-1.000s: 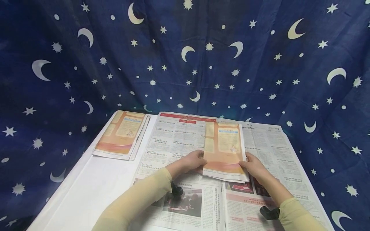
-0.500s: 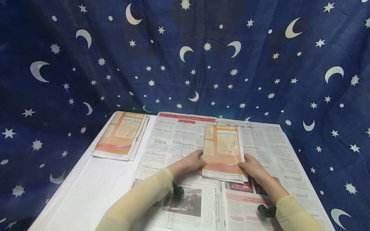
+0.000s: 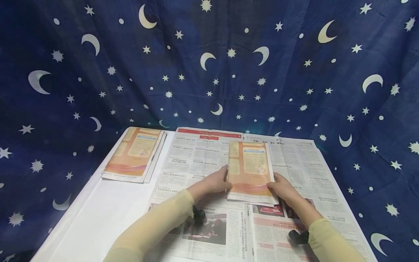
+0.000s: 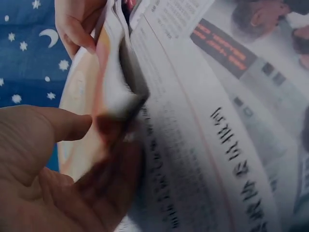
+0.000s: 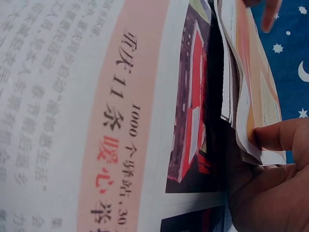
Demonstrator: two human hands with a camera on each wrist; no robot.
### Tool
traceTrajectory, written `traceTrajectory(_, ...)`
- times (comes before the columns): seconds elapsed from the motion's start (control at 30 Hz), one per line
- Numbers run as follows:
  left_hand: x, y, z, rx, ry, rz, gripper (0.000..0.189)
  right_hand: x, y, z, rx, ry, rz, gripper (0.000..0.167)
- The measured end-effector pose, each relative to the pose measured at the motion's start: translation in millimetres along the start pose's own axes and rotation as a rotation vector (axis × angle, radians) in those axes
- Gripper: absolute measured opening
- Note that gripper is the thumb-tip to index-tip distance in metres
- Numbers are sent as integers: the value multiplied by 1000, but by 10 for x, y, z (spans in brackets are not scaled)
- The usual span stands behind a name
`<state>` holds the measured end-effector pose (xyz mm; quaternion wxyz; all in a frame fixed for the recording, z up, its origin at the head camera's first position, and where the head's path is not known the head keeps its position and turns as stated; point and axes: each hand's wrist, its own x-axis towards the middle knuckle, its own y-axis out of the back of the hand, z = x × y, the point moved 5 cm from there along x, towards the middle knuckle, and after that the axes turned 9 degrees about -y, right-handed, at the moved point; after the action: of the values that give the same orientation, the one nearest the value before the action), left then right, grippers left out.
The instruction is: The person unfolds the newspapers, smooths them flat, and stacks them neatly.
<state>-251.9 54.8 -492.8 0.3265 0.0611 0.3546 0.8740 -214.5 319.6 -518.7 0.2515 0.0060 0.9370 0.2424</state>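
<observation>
A folded newspaper [image 3: 250,174] with an orange printed face is held by both hands above an opened newspaper sheet [image 3: 196,160]. My left hand [image 3: 216,182] grips its left edge, thumb on top and fingers beneath. On the opposite edge, my right hand [image 3: 283,187] pinches it the same way. Several folded layers show at the near edge in the right wrist view, where the right thumb [image 5: 275,135] presses the orange face. In the left wrist view the left thumb [image 4: 72,124] lies on that face, and the fingers below are blurred.
A stack of folded newspapers [image 3: 132,154], also orange on top, lies at the left on the white table [image 3: 98,214]. Behind the table hangs a dark blue curtain [image 3: 183,54] with moons and stars. Black wrist straps [image 3: 298,237] sit at both sleeves.
The folded newspaper has shifted slightly toward me from its earlier place, with both hands keeping their grip on it. The whole head view has drifted a little, moving things slightly left.
</observation>
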Motion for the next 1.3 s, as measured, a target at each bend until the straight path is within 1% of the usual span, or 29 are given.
traceTrajectory(0.07,-28,40,55,158,-60,-17,92,7,-3,14,-10,-8,10,67)
traceTrajectory(0.2,-72,49,109,437,-218,-76,89,18,3,30,-18,-9,16,67)
traceTrajectory(0.27,-92,24,87,524,-270,-110,87,19,3,30,-21,-11,17,67)
traceTrajectory(0.33,-111,-2,45,574,-290,-138,86,15,-5,23,-23,-8,14,68)
traceTrajectory(0.4,-124,-31,-5,589,-289,-154,84,8,-15,23,-23,-12,15,68)
traceTrajectory(0.53,-134,-78,-71,587,-277,-173,80,-23,-25,21,-52,-6,27,72)
traceTrajectory(0.67,-133,-111,-102,597,-264,-184,77,-68,-11,-2,-131,33,66,76)
traceTrajectory(0.8,-123,-133,-133,618,-242,-189,77,-123,17,-36,-191,81,120,75)
traceTrajectory(0.9,-111,-138,-146,632,-233,-189,76,-196,28,-66,-205,96,146,76)
traceTrajectory(1.07,-105,-141,-139,642,-226,-197,77,-328,12,-78,-200,92,140,77)
traceTrajectory(1.17,-107,-131,-129,645,-222,-204,77,-356,13,-79,-252,96,168,79)
traceTrajectory(1.3,-105,-130,-127,649,-220,-210,77,-360,12,-64,-393,126,214,81)
